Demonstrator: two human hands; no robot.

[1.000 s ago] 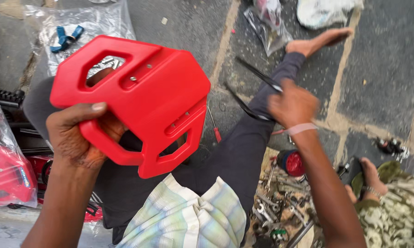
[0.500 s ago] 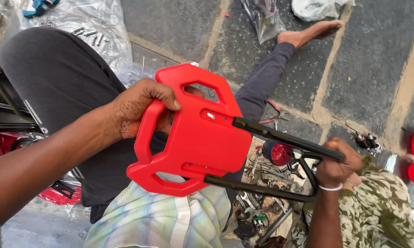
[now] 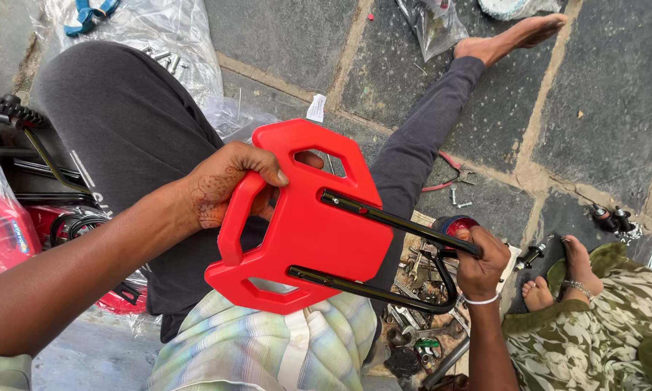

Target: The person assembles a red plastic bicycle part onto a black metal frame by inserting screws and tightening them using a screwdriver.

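My left hand [image 3: 232,185] grips the upper left edge of a red plastic panel [image 3: 304,224] with angular cut-outs, held over my lap. My right hand [image 3: 481,261] is closed on the bend of a black U-shaped metal bracket [image 3: 384,253]. The bracket's two arms lie across the face of the red panel, their ends resting against it. I sit on stone paving with my legs in dark trousers stretched out, one bare foot [image 3: 514,36] far ahead.
A tray of bolts and small metal parts [image 3: 420,318] sits beside my right knee. Pliers with red handles [image 3: 445,177] lie on the paving. Another person's feet [image 3: 557,279] and patterned garment are at right. Plastic bags with hardware [image 3: 145,36] and red parts [image 3: 7,232] lie at left.
My right hand brought the black bracket from the ground up against the red panel. The left hand lowered and turned the panel toward the middle; the bracket arms now lie flatter on it.
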